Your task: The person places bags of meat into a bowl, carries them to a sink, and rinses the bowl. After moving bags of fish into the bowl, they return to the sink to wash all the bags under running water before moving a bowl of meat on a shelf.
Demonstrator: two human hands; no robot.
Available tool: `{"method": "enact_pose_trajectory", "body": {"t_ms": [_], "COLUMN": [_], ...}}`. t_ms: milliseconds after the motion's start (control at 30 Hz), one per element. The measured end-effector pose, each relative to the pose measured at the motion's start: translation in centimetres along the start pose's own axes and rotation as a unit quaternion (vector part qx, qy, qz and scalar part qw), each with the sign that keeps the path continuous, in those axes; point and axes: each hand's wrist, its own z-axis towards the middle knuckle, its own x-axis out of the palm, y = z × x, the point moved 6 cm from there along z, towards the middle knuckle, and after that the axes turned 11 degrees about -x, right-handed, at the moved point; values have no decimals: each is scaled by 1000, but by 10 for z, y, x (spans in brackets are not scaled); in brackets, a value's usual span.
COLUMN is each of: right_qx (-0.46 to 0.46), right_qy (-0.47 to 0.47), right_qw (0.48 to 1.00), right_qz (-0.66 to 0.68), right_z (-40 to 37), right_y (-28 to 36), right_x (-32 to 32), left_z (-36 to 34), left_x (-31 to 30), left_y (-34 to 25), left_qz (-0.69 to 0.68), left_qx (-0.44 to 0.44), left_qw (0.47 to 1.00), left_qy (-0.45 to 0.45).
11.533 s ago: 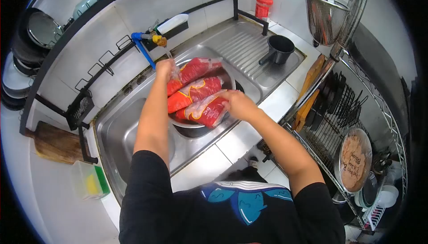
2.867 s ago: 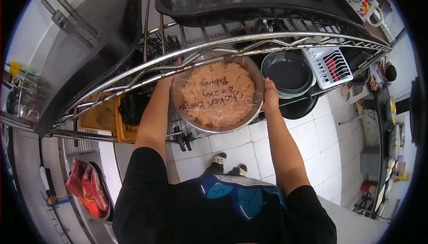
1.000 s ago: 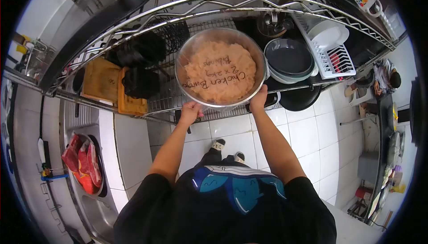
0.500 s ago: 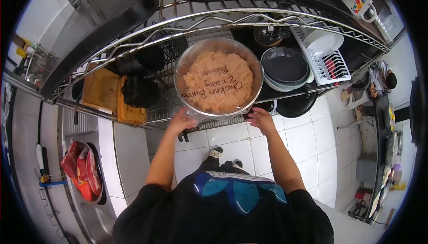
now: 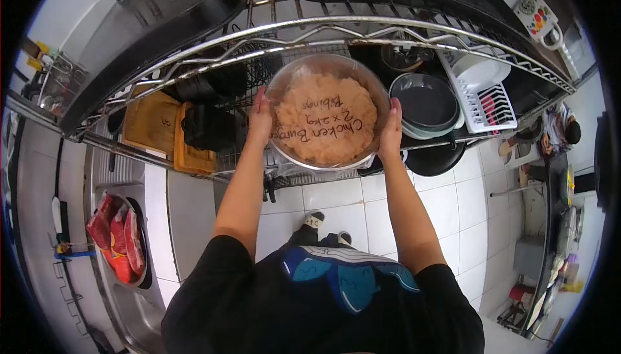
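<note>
A round metal bowl full of pale orange minced meat is at the wire shelf's front. Clear plastic with black handwriting, including "Chicken" and "2 x 2kg", covers the bowl. My left hand presses against the bowl's left side, fingers pointing up along the wall. On the opposite side, my right hand grips the rim and wall. The bowl is between both hands; its underside is hidden.
Right of the bowl are stacked dark dishes and a white dish rack. Wooden boxes stand left. Red packages lie in a basin by the sink. Another person is at far right.
Both hands have moved up from the bowl's near edge to its left and right sides and taken hold of it. The camera view has shifted slightly.
</note>
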Motion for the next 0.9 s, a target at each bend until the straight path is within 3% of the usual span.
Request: {"method": "enact_pose_trajectory", "body": {"t_ms": [100,167,267,467,567,667,767,800,833,867,900], "right_qx": [6,52,80,93,94,128,206,222,238,168,156], "right_qy": [-19,-35,-43,-33,-29,-36,-55,-64,-76,-44,-56], "right_qw": [1000,996,985,967,962,955,952,955,956,974,981], "right_qz": [-10,62,149,234,256,265,221,189,155,144,98], "right_z": [-4,-8,-10,-15,-15,-16,-23,-24,-27,-24,-25], "right_y": [1,6,7,-1,-4,-10,-21,-21,-22,-27,-21], "right_x": [3,6,13,12,15,15,6,1,-6,-19,-33], "left_z": [8,3,17,11,7,-2,-4,-3,-1,-6,-11], "left_x": [20,20,17,27,29,35,47,43,22,3,-16], "left_y": [14,20,40,47,63,84,171,174,177,165,159], "left_qz": [-99,-166,-219,-427,-473,-454,-460,-500,-380,-249,-110], "left_qx": [-103,-140,-114,-129,-141,-233,-292,-278,-216,-150,-80], "left_qw": [988,973,964,883,862,855,839,820,898,951,977], "left_qy": [57,75,102,147,113,98,15,19,-45,-108,-166]}}
